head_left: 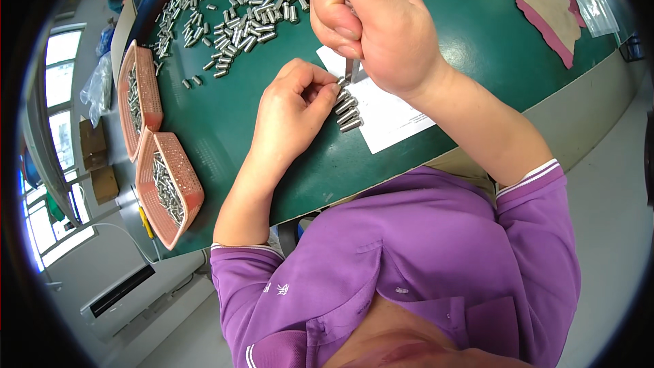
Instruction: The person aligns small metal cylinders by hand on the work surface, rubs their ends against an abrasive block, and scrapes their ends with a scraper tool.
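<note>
My right hand (398, 31) is closed in a fist around a tool whose handle is hidden. Its flat metal shaft (351, 71) points down from the fist, the tip close to my left fingertips. With thumb and forefinger pinched, my left hand (291, 103) holds a small metal cylinder, mostly covered by the fingers. Beside that pinch, several shiny metal cylinders (349, 120) lie in a row, partly on a white sheet of paper (398, 125). The sheet rests on the green tabletop (225, 112), under my right wrist.
A large heap of metal cylinders (272, 0) spreads over the far left of the table. Two pink baskets (193, 187) with thin metal parts stand along the left edge, near a yellow-handled tool (146, 222). Torn cardboard (550, 3) and a clear plastic bag (591, 1) lie far right.
</note>
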### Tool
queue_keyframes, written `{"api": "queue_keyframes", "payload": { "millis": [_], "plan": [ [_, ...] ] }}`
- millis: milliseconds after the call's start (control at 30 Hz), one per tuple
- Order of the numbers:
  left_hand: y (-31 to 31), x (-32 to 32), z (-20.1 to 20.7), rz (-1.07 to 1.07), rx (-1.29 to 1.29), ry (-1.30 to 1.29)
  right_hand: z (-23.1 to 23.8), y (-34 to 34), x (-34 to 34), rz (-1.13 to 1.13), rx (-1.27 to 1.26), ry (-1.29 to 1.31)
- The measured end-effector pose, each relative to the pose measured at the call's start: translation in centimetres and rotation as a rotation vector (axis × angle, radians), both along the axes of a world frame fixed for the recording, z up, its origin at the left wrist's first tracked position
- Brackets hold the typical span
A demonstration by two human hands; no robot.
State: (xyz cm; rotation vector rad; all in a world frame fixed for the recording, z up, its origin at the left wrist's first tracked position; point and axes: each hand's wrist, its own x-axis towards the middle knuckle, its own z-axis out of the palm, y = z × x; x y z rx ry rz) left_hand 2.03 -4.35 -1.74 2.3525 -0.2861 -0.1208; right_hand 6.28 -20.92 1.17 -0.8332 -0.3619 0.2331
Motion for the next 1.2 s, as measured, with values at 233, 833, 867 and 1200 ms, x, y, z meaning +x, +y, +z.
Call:
{"api": "queue_keyframes", "payload": {
  "millis": [233, 833, 867, 1200],
  "plan": [
    [0.0, 0.0, -0.1, -0.021, 0.008, -0.037, -1.5, 1.8, 0.5, -0.171, 0.02, -0.057],
    [0.0, 0.1, -0.1, -0.012, -0.033, 0.004, -1.5, 0.5, 0.3, -0.08, 0.035, -0.026],
    [0.0, 0.1, -0.1, -0.018, -0.026, -0.005, -1.2, 0.4, 0.2, -0.078, 0.033, -0.026],
    [0.3, 0.1, -0.3, -0.027, -0.019, -0.011, -0.5, 0.5, -0.2, -0.032, 0.1, -0.01]
  ]
}}
